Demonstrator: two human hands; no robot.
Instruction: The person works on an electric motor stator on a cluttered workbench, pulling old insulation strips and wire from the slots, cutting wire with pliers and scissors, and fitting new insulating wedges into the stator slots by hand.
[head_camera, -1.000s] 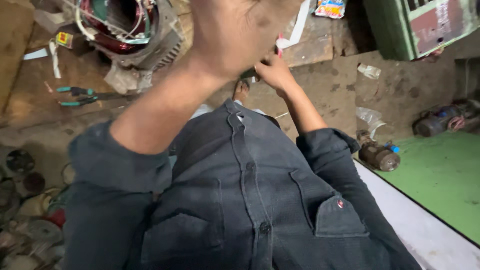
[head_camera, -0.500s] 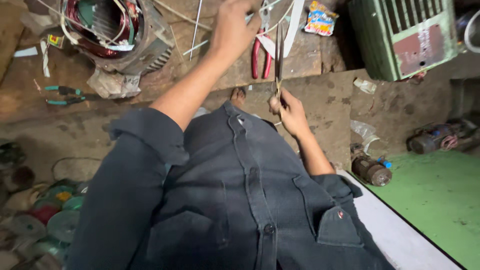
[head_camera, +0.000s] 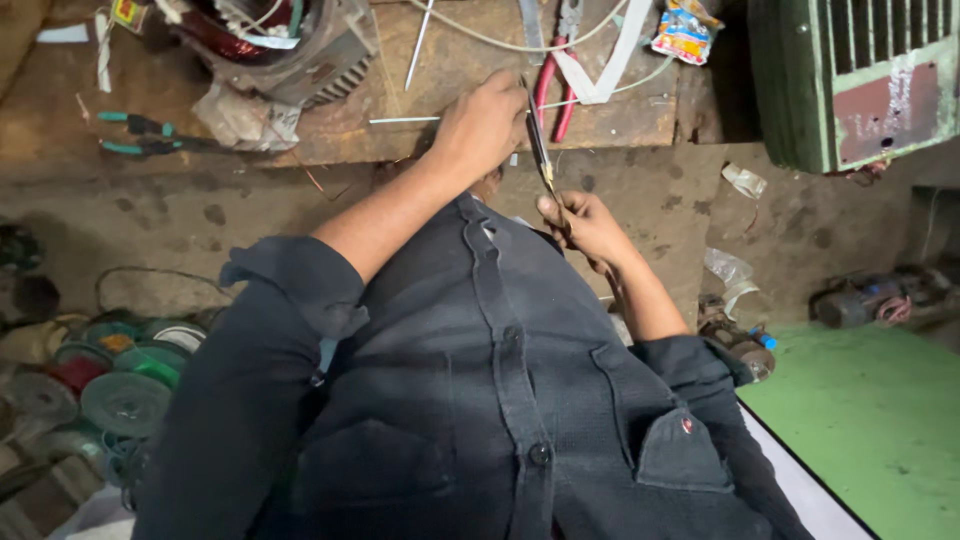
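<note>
From the head camera I looked down over a dark button-up shirt (head_camera: 500, 400) at both hands working just in front of the chest. The left hand (head_camera: 487, 125) was curled into a loose fist, its fingers pressed together around the upper end of a thin dark metal strip (head_camera: 540, 150) — the strip ran almost straight down to the right hand (head_camera: 585, 225), whose thumb and fingers pinched its lower end. Both hands hovered at the near edge of a worn wooden bench (head_camera: 450, 90). On the bench, just beyond the left hand, lay red-handled pliers (head_camera: 558, 70) beside a flat white strap (head_camera: 605, 70). Far left sat a grey electric motor with exposed windings (head_camera: 270, 40), with green-handled cutters (head_camera: 150, 135) near it. At the near left — coils of coloured wire (head_camera: 110, 375) on the floor. A green metal cabinet (head_camera: 850, 80) stood at the far right.
</note>
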